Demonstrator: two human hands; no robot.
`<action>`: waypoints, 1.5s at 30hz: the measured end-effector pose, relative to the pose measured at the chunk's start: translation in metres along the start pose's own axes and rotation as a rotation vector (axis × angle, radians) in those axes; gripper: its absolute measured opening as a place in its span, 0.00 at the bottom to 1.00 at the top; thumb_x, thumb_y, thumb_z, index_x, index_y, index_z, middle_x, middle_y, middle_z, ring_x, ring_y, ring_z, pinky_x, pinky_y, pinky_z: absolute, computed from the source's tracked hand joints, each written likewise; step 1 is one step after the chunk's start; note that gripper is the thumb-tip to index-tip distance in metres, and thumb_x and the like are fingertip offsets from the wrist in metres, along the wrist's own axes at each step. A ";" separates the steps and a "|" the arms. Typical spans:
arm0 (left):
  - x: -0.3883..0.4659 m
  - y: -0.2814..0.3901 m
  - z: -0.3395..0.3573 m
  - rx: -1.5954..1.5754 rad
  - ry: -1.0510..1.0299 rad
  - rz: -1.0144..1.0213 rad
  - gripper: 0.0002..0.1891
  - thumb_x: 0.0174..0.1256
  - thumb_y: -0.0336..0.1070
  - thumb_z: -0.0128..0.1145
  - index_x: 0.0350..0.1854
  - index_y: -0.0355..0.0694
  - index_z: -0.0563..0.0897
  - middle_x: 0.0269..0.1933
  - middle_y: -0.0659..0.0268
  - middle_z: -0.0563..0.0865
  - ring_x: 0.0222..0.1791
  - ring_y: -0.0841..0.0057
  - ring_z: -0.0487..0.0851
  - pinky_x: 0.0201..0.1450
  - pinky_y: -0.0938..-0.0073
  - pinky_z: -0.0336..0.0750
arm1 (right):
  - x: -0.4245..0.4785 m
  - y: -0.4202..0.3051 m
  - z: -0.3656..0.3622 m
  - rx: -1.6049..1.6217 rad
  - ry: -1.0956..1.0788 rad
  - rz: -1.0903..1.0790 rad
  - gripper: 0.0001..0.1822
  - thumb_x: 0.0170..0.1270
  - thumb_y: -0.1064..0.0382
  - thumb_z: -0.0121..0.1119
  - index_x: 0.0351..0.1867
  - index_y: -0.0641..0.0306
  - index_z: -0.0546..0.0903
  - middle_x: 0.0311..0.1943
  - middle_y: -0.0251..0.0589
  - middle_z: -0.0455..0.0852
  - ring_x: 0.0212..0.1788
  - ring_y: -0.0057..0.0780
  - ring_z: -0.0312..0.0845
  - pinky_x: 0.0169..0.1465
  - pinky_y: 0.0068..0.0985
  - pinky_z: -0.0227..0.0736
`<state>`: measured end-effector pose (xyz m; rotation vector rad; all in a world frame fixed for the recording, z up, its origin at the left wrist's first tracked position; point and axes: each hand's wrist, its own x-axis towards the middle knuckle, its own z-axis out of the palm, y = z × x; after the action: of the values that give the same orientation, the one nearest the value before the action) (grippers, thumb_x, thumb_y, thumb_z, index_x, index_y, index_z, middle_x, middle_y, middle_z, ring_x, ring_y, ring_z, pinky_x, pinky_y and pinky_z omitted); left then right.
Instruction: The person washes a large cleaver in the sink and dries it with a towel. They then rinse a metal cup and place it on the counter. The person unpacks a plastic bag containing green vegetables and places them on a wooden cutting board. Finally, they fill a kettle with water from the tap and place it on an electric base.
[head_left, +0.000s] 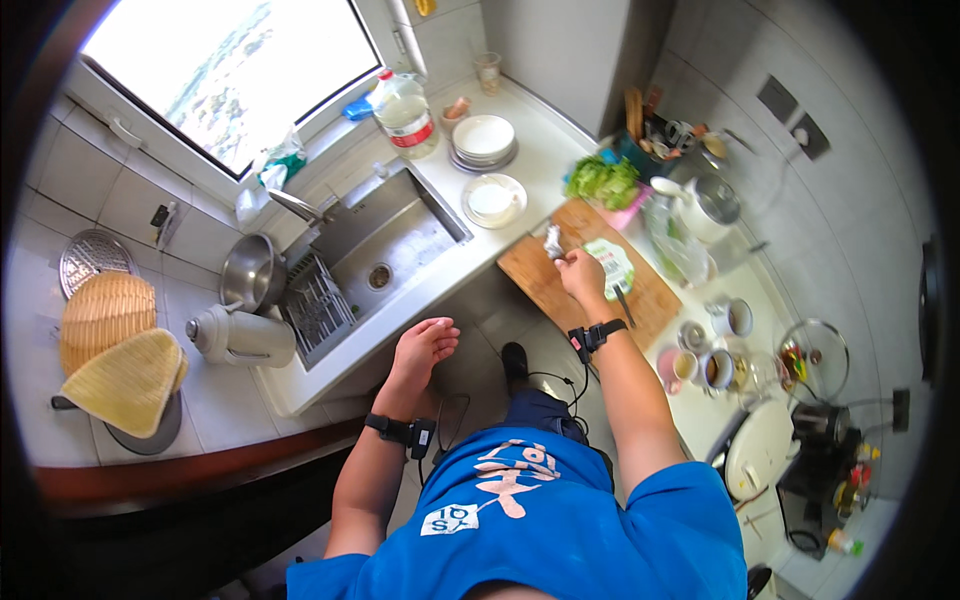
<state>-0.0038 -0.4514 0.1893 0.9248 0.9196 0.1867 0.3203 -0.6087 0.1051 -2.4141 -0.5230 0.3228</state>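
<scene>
My right hand (581, 274) is above a wooden cutting board (529, 262), its fingers closed on a small crumpled whitish piece (553, 241) that may be plastic or paper. Beside that hand, a white and green printed package (611, 262) lies on the board, with a dark-handled utensil (623, 304) at its lower edge. My left hand (427, 345) hangs over the floor in front of the sink counter, fingers slightly curled and holding nothing. Green lettuce leaves (606, 182) rest at the board's far end.
A steel sink (405, 225) with a dish rack (319, 300) is at left, near a thermos jug (240, 337). Stacked plates (484, 141) and a large plastic bottle (403, 112) stand behind. Mugs (731, 317), a white kettle (701, 206) and a glass lid (814, 360) occupy the right counter.
</scene>
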 end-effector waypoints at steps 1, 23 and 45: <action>0.005 0.013 -0.009 0.004 0.037 0.001 0.10 0.80 0.37 0.55 0.53 0.39 0.83 0.44 0.64 0.90 0.40 0.77 0.87 0.47 0.75 0.83 | 0.020 -0.004 0.015 -0.065 0.030 0.012 0.16 0.64 0.49 0.71 0.42 0.60 0.87 0.40 0.48 0.92 0.45 0.48 0.88 0.49 0.42 0.81; 0.162 0.183 0.094 0.222 -0.543 0.184 0.12 0.78 0.40 0.62 0.52 0.37 0.84 0.46 0.69 0.88 0.45 0.81 0.86 0.50 0.75 0.81 | 0.028 -0.200 -0.061 0.755 -0.406 -0.095 0.07 0.70 0.68 0.69 0.39 0.62 0.80 0.32 0.30 0.84 0.34 0.17 0.80 0.39 0.20 0.77; 0.162 0.202 0.016 -0.106 -0.424 0.259 0.07 0.76 0.35 0.64 0.43 0.44 0.77 0.40 0.72 0.85 0.38 0.85 0.82 0.43 0.77 0.79 | -0.022 -0.264 -0.007 1.563 -0.446 0.155 0.13 0.77 0.61 0.60 0.55 0.66 0.80 0.46 0.38 0.87 0.45 0.27 0.84 0.48 0.30 0.82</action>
<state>0.1547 -0.2548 0.2489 0.9371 0.3938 0.2463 0.2269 -0.4328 0.2803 -0.8446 -0.1079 0.9137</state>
